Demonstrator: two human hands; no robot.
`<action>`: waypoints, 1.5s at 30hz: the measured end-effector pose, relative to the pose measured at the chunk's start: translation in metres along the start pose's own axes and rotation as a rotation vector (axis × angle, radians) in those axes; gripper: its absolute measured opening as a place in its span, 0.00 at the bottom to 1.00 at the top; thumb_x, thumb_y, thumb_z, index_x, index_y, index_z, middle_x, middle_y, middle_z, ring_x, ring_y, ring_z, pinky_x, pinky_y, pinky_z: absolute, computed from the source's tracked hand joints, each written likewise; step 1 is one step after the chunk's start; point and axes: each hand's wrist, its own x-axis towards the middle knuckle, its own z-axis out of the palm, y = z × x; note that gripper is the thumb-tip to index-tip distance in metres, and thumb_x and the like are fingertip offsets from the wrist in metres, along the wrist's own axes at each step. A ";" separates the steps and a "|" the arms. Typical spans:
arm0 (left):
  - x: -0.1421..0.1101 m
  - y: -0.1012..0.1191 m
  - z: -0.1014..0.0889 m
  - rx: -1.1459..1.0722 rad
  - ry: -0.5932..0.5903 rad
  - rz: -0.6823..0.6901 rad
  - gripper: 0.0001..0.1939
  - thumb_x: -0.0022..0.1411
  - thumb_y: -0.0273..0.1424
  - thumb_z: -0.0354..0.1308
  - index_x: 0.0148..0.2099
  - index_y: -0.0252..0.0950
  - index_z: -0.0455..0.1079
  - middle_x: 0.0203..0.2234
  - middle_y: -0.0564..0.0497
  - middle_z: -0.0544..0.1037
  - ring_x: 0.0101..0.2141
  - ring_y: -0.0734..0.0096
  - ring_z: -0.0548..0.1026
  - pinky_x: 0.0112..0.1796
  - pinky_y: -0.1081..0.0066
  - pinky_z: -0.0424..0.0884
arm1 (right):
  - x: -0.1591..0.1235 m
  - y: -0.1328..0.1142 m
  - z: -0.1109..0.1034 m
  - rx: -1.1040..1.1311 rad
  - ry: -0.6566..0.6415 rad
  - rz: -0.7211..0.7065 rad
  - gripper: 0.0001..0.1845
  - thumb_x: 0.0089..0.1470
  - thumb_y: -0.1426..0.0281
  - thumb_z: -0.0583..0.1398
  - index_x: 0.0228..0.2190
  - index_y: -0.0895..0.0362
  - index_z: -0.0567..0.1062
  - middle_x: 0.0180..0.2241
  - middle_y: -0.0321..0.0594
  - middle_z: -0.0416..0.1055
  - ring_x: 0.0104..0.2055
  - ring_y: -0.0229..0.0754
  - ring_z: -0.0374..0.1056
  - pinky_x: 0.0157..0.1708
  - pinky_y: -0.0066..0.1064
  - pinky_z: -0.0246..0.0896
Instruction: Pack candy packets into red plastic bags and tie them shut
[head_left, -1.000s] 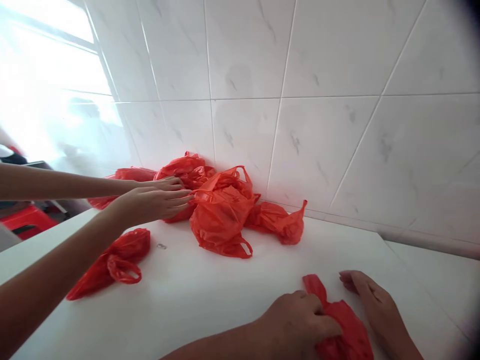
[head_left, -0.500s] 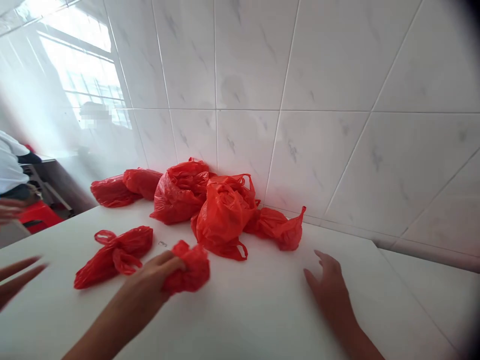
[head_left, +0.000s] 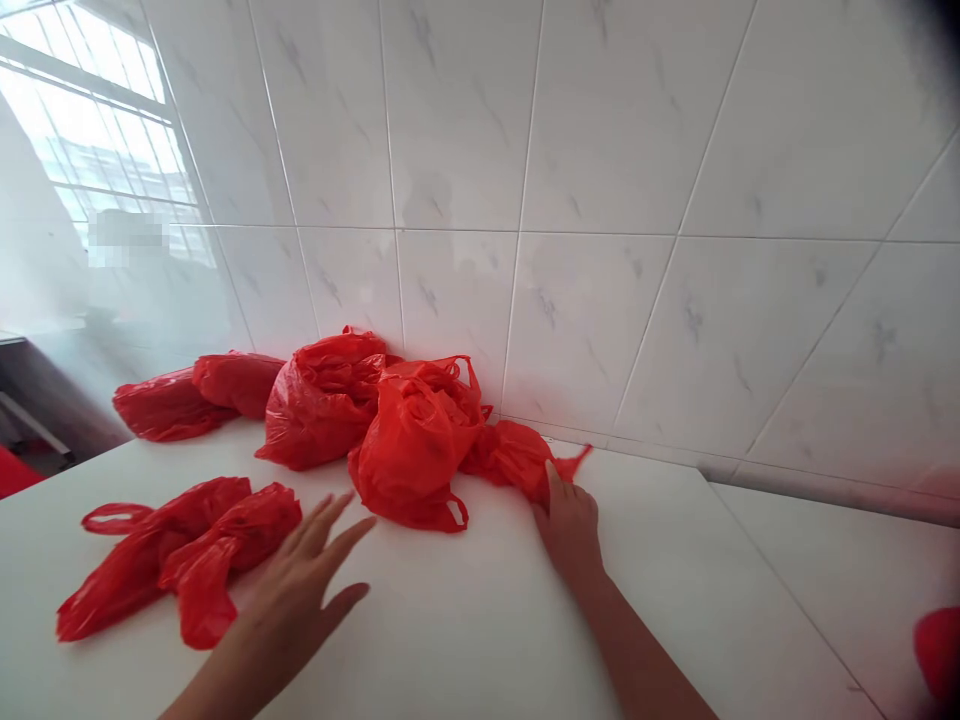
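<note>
My left hand (head_left: pixel 304 575) is empty, its fingers spread over the white table. Just left of it lies a crumpled red plastic bag (head_left: pixel 225 555), which rests against a longer red bag (head_left: pixel 142 565) with a loop handle. My right hand (head_left: pixel 570 515) has its fingers closed on a small red plastic bag (head_left: pixel 517 450) at the right end of the row by the wall. Part of this bag is hidden behind the fingers. To its left sits a big full red bag (head_left: pixel 420 450) with handles on top.
More red bags stand along the tiled wall (head_left: pixel 585 330): a bulky one (head_left: pixel 319 405) and flatter ones (head_left: pixel 161 405) toward the left. The white table (head_left: pixel 450 640) has a seam on the right. A red object (head_left: pixel 941 650) shows at the right edge.
My left hand has let go of the crumpled red bag, which now lies by the longer bag. My right hand has moved left onto the small bag. The view has shifted right.
</note>
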 end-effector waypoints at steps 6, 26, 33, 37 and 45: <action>0.048 0.090 0.030 -0.629 -0.303 0.132 0.33 0.55 0.27 0.58 0.61 0.51 0.57 0.63 0.48 0.56 0.59 0.56 0.61 0.55 0.55 0.62 | -0.014 0.008 -0.034 0.204 -0.026 0.274 0.13 0.52 0.59 0.56 0.33 0.55 0.70 0.25 0.37 0.69 0.28 0.45 0.66 0.28 0.36 0.64; 0.117 0.163 0.115 -1.308 -0.324 -0.089 0.27 0.63 0.51 0.43 0.52 0.38 0.66 0.45 0.42 0.74 0.47 0.55 0.72 0.47 0.56 0.67 | -0.080 0.011 -0.091 0.193 -0.021 0.148 0.11 0.49 0.74 0.56 0.37 0.54 0.70 0.33 0.39 0.69 0.34 0.43 0.67 0.34 0.35 0.67; 0.094 0.164 0.092 -1.555 -0.786 -0.073 0.34 0.49 0.36 0.64 0.59 0.40 0.61 0.41 0.45 0.77 0.38 0.63 0.77 0.36 0.65 0.72 | -0.089 0.007 -0.086 -0.426 -0.017 -0.283 0.26 0.49 0.83 0.49 0.47 0.53 0.70 0.33 0.42 0.64 0.31 0.41 0.61 0.30 0.33 0.63; 0.105 0.161 0.100 -1.494 -0.555 -0.235 0.10 0.49 0.27 0.57 0.37 0.34 0.72 0.26 0.51 0.77 0.27 0.69 0.74 0.29 0.71 0.68 | -0.078 0.021 -0.104 -0.498 0.101 -0.239 0.19 0.52 0.80 0.49 0.45 0.57 0.68 0.38 0.47 0.66 0.38 0.47 0.63 0.37 0.40 0.64; 0.114 0.144 0.117 -1.445 -0.204 -0.417 0.04 0.51 0.28 0.54 0.32 0.35 0.66 0.21 0.56 0.72 0.21 0.76 0.68 0.24 0.76 0.62 | -0.074 0.024 -0.124 -0.477 0.313 -0.005 0.11 0.55 0.72 0.51 0.41 0.56 0.67 0.42 0.50 0.62 0.41 0.50 0.64 0.32 0.38 0.65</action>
